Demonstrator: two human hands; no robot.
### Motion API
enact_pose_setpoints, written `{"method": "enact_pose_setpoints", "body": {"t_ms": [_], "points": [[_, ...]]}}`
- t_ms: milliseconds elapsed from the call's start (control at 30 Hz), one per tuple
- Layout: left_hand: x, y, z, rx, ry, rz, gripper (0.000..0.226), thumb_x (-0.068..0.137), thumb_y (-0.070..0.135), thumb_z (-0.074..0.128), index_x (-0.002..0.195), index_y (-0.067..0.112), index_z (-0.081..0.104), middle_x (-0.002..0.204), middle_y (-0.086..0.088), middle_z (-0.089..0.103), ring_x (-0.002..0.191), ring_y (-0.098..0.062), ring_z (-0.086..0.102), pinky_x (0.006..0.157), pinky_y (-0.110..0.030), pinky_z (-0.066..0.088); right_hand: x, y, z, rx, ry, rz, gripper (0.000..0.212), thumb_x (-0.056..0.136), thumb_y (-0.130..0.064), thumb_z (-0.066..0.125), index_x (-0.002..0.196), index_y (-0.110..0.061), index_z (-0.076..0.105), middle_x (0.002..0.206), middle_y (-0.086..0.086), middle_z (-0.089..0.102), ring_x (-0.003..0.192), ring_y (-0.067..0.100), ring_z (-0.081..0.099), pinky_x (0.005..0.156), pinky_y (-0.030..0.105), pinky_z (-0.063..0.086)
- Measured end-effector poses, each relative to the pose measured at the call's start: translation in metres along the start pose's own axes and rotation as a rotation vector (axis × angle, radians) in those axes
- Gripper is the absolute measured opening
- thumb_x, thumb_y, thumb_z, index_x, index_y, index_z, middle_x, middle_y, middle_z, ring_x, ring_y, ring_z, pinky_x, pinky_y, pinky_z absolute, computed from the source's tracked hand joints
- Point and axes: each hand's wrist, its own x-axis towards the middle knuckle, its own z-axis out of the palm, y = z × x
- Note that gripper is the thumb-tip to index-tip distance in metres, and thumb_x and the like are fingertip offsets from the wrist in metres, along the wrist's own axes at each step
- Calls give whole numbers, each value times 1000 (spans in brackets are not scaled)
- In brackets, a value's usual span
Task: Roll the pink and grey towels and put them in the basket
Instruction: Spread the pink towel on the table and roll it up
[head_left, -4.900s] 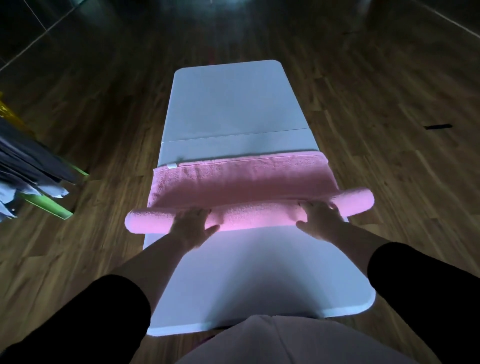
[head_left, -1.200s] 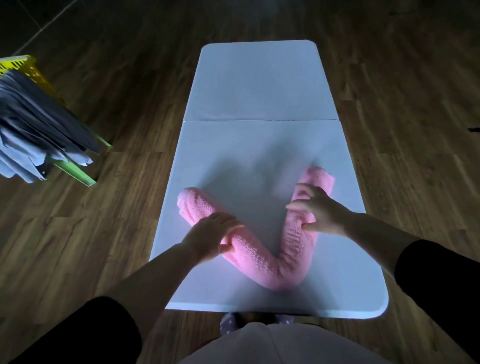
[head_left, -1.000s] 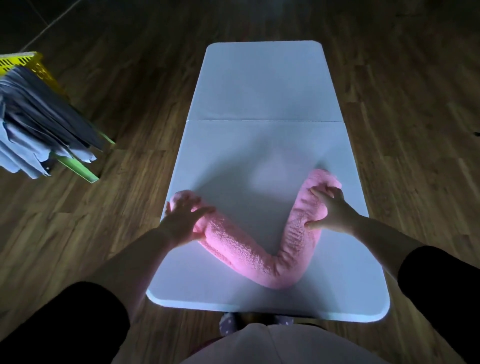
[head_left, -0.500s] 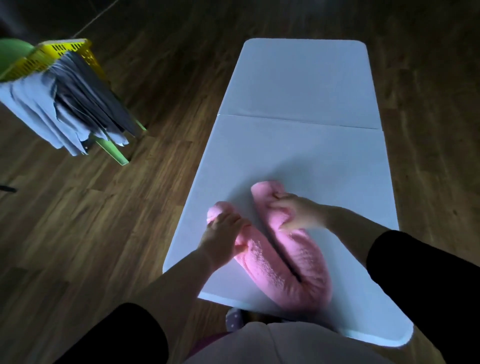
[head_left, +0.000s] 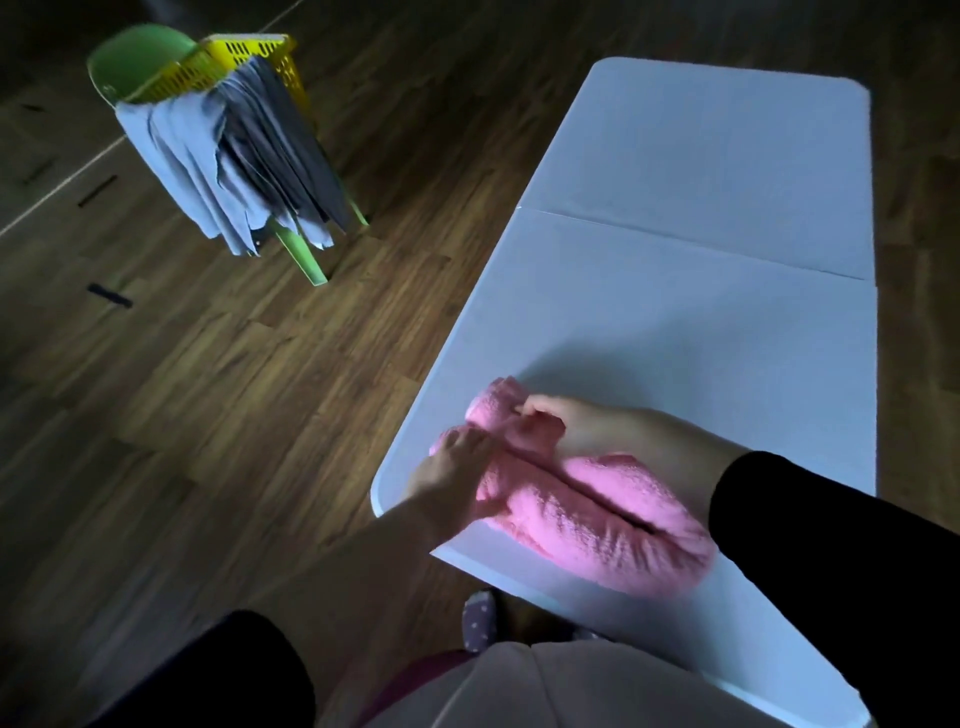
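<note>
Pink towel, rolled and doubled on table, left hand and right hand gripping its ends

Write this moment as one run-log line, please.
pink towel: rolled, folded double on table | left hand: holds one end | right hand: holds other end | basket: on chair, grey towels draped over rim

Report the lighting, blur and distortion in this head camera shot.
Head view: dim overall, the white table brightest, the wood floor darkening toward the corners; a soft shadow lies on the table beyond the right hand; the near fold of the pink towel and the left hand look motion-smeared; the yellow basket is fairly sharp.
</note>
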Motion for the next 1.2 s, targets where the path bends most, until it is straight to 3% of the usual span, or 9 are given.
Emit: {"method": "enact_pose_setpoints", "body": {"t_ms": [67, 167, 333, 433, 533, 700, 833, 1000, 1200], "points": [[7, -12, -15, 21, -24, 31, 91, 71, 46, 79, 146, 26, 33, 141, -1, 40, 128, -22, 40, 100, -41, 43, -4, 0, 0, 75, 23, 25, 39, 82, 1, 59, 110, -24, 50, 99, -6, 59, 88, 8, 56, 72, 9, 44], [24, -14, -31, 257, -37, 126, 110, 64, 52, 82, 151, 28, 19, 151, 0, 30, 135, -23, 33, 108, -41, 35, -10, 0, 2, 118, 135, 47, 38, 80, 6, 53, 104, -23, 49, 91, -10, 51, 78, 4, 47, 53, 7, 34], [54, 4, -24, 554, -183, 247, 137, 55, 62, 82, 153, 19, -2, 162, 0, 2, 148, -20, 10, 118, -42, 16, -29, 10, 2, 6, 294, 69, 27, 71, 3, 58, 87, -19, 55, 88, 0, 55, 83, 18, 50, 63, 29, 40], [60, 11, -25, 552, -144, 239, 123, 57, 66, 75, 152, 16, 14, 153, -6, 33, 130, -25, 43, 107, -38, 36, -56, 34, -7, 10, 273, 134, 39, 78, -11, 69, 115, -18, 59, 112, -3, 61, 103, 15, 58, 90, 31, 48], [57, 13, -20, 453, -52, 180, 104, 64, 65, 61, 149, 19, 23, 140, -7, 47, 118, -26, 51, 97, -37, 44, -79, 57, -16, -74, 241, 200, 46, 79, -26, 70, 122, -24, 56, 119, -5, 60, 109, 16, 57, 92, 26, 44], [51, 36, -2, 426, -37, -67, 100, 63, 76, 52, 139, 13, 36, 136, -9, 46, 123, -28, 43, 96, -40, 37, -103, 74, -26, -336, 232, 207, 104, 60, -64, 77, 147, -35, 27, 152, -3, 31, 140, 23, 27, 111, 42, 33], [48, 41, 9, 441, -46, -95, 113, 61, 83, 48, 143, 7, 29, 142, -13, 32, 133, -30, 27, 110, -52, 24, -104, 70, -31, -610, 97, 238, 143, 38, -57, 89, 150, -35, 3, 154, -2, 15, 142, 27, 16, 106, 51, 37], [37, 23, 5, 304, -256, -54, 153, 44, 86, 67, 151, 7, -8, 160, -12, -1, 148, -31, 2, 115, -59, 6, -90, 69, -21, -775, 157, 225, 138, 41, -45, 87, 149, -37, 2, 140, 1, 30, 124, 29, 35, 90, 42, 47], [28, 9, 3, 303, -115, -50, 122, 55, 57, 75, 150, 19, 9, 137, -5, 46, 123, -25, 48, 105, -46, 35, -75, 53, -14, -783, 221, 187, 120, 47, -51, 78, 147, -38, 13, 133, -4, 35, 120, 27, 39, 87, 41, 47]]}}
